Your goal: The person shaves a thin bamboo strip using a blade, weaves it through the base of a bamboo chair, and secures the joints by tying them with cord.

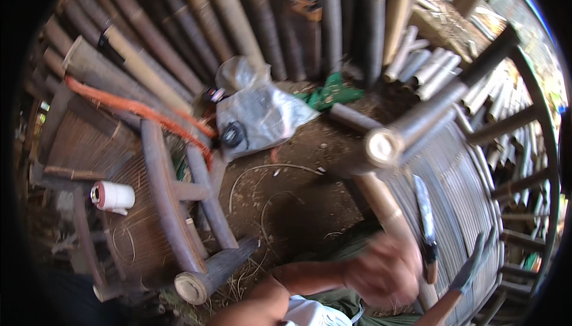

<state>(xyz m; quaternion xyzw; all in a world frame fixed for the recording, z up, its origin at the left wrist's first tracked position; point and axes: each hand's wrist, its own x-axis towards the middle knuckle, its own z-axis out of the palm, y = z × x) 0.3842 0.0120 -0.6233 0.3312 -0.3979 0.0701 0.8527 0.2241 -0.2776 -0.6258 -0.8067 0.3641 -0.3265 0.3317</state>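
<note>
My left hand (384, 269), bare and smeared by motion, is beside a pale bamboo rail (387, 207) at the front of a bamboo chair; its fingers cannot be made out. My right hand (476, 260), in a grey glove, rests with fingers stretched out over the slatted bamboo seat (462, 174) at the right. Between the two hands lies a long knife (425, 210) on the slats, its blade pointing away from me and its dark and wooden handle nearer. A thick bamboo pole (438, 111) with a pale cut end forms part of the chair.
To the left stands another bamboo chair (167, 201) bearing a white cylinder with a reddish end (114, 196). An orange strap (137, 108) hangs over bamboo. Ahead lie a translucent plastic bag (256, 117) and a green cloth (335, 92). Upright bamboo poles (256, 10) line the back.
</note>
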